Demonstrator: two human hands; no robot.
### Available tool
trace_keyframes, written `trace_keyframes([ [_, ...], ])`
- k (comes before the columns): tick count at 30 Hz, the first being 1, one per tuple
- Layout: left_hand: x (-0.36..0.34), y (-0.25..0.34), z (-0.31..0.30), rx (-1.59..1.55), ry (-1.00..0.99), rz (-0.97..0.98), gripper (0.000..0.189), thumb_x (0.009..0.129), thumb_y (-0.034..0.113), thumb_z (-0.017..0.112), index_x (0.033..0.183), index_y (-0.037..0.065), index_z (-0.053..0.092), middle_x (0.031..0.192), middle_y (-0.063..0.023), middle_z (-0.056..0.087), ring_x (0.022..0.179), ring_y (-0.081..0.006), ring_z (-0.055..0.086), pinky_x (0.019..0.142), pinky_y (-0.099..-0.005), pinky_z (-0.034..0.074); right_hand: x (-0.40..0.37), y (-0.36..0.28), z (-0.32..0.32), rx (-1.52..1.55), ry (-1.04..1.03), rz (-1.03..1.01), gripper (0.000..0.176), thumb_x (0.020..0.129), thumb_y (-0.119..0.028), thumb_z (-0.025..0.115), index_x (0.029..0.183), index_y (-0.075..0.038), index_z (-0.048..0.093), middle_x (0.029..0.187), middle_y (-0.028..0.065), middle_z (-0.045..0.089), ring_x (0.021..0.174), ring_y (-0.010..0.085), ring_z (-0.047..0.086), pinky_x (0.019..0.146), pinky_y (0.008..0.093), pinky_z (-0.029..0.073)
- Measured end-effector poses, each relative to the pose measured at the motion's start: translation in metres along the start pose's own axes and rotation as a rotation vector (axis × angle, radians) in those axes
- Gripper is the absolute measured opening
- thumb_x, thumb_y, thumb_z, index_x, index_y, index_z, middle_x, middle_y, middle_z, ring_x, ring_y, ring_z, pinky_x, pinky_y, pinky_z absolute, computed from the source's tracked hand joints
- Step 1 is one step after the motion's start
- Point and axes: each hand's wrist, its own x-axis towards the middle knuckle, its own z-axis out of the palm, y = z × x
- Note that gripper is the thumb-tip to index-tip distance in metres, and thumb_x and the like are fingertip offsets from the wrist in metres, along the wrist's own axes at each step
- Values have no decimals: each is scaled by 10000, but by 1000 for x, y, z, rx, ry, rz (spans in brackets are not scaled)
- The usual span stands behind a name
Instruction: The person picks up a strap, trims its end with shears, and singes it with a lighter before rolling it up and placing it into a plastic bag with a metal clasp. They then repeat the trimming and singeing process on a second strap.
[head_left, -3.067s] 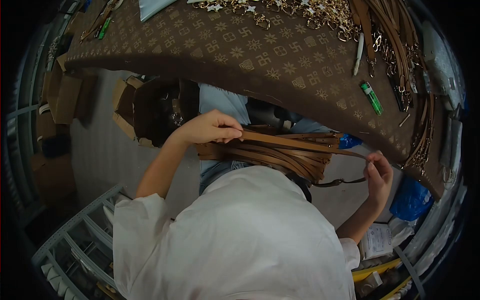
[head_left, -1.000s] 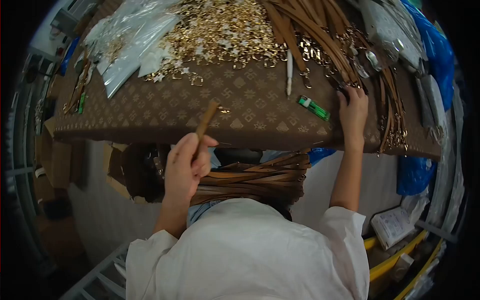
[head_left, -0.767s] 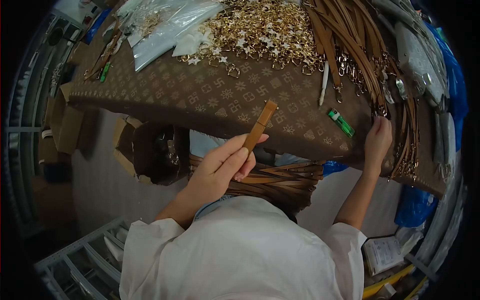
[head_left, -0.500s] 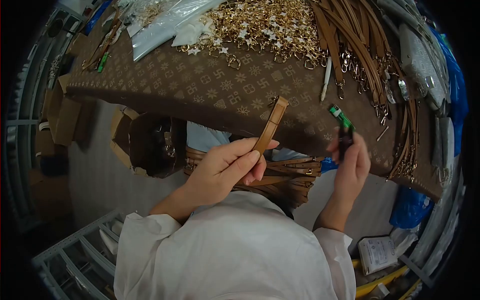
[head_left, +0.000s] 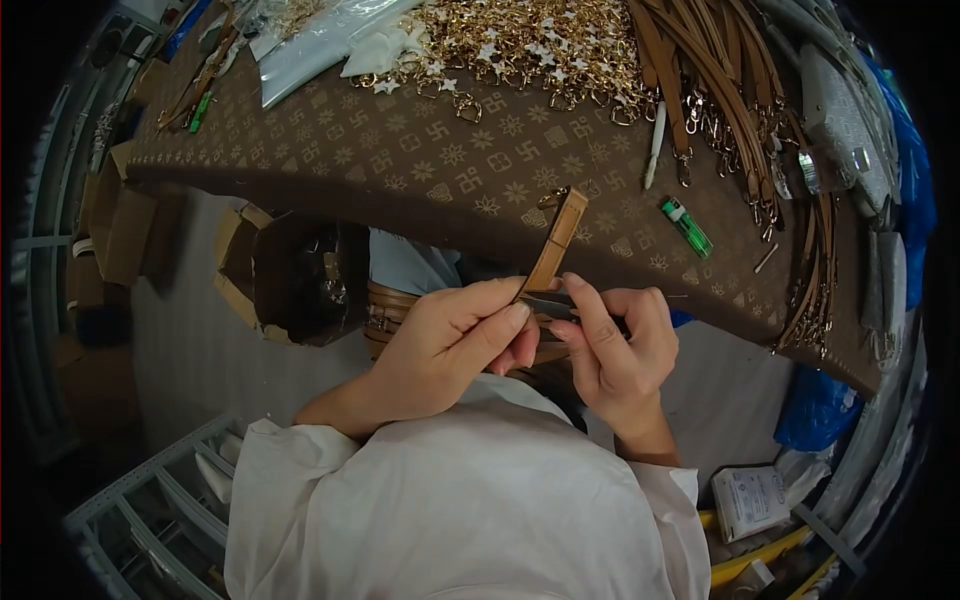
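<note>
My left hand (head_left: 450, 340) is closed around a tan leather strap (head_left: 560, 240), pinching it between thumb and fingers. The strap's end points up and away toward the table edge, with a small metal fitting (head_left: 550, 198) beside its tip. Close against the strap's lower part, my right hand (head_left: 625, 345) has its fingers curled around a slim dark tool (head_left: 560, 297), mostly hidden by the fingers; I cannot tell its kind. A green lighter (head_left: 687, 228) lies on the table just beyond my right hand.
A brown patterned cloth covers the table (head_left: 400, 150). On it are a heap of gold clasps (head_left: 540, 60), hanging tan straps (head_left: 710, 70), a white pen (head_left: 655, 145) and plastic bags (head_left: 320, 50). An open cardboard box (head_left: 245, 270) stands below the table edge; more straps (head_left: 385, 315) lie near my lap.
My right hand has moved left and nearer, from beside the lighter to the strap, bringing the dark tool along. My left hand keeps its hold on the strap.
</note>
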Motion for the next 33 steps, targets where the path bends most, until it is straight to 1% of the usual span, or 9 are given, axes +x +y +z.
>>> trace_keyframes([
  [15, -2, 5, 1, -19, -30, -12, 329, 969, 111, 358, 1250, -16, 473, 720, -9, 523, 617, -54, 431, 571, -186, 386, -4, -1, 3, -43, 48, -49, 411, 652, -201, 765, 1023, -54, 667, 664, 32, 491, 529, 160, 424, 439, 264, 338],
  [19, 0, 2, 0, -46, -31, -18, 334, 970, 109, 351, 1259, -15, 464, 727, -11, 526, 625, -50, 430, 576, -186, 389, -4, 0, 3, -32, 36, -31, 398, 656, -187, 761, 1017, -47, 667, 663, 34, 490, 541, 166, 429, 449, 268, 344],
  [20, -1, 1, 0, -46, -34, -18, 334, 970, 109, 351, 1259, -15, 464, 727, -11, 526, 625, -50, 430, 576, -186, 389, -2, 3, 4, 12, 51, 8, 391, 662, -178, 757, 1016, -42, 665, 661, 38, 490, 550, 171, 433, 457, 273, 348],
  [22, -1, -1, -1, -76, -47, -49, 358, 972, 106, 345, 1301, -11, 420, 733, -12, 523, 630, -51, 432, 585, -185, 392, -1, 6, 3, 54, 69, 47, 383, 667, -169, 753, 1015, -37, 664, 660, 42, 489, 558, 175, 436, 466, 277, 353],
  [23, -1, 1, -1, -75, -49, -48, 358, 972, 106, 345, 1301, -11, 420, 733, -12, 523, 630, -51, 432, 585, -185, 392, 1, 7, 1, 70, 70, 93, 378, 673, -163, 749, 1018, -33, 663, 660, 47, 491, 565, 180, 439, 473, 281, 356],
  [24, 0, 3, 0, -81, -40, -42, 376, 971, 103, 342, 1329, -5, 385, 736, -13, 521, 633, -52, 430, 589, -185, 393, 2, 7, 0, 88, 69, 140, 373, 679, -156, 745, 1020, -29, 662, 661, 52, 492, 572, 185, 441, 481, 286, 360],
  [26, 0, 4, 1, -86, -36, -40, 398, 971, 100, 339, 1356, 0, 350, 738, -14, 518, 636, -54, 429, 594, -185, 393, 3, 6, 1, 107, 56, 124, 377, 680, -155, 745, 1025, -29, 661, 665, 55, 494, 572, 186, 441, 482, 287, 360],
  [28, 1, 3, 0, -51, -38, -43, 438, 970, 95, 333, 1397, 14, 280, 737, -13, 511, 639, -55, 423, 601, -184, 392, 3, 6, 2, 127, 46, 108, 380, 681, -153, 745, 1030, -29, 659, 668, 58, 497, 572, 188, 441, 483, 288, 361],
  [33, 1, 2, -2, 2, -46, -31, 450, 969, 85, 323, 1408, 17, 255, 740, -21, 510, 637, -62, 419, 599, -190, 391, 2, 5, 5, 105, 47, 79, 397, 687, -149, 742, 1055, -33, 650, 678, 59, 496, 573, 188, 439, 478, 288, 357],
])
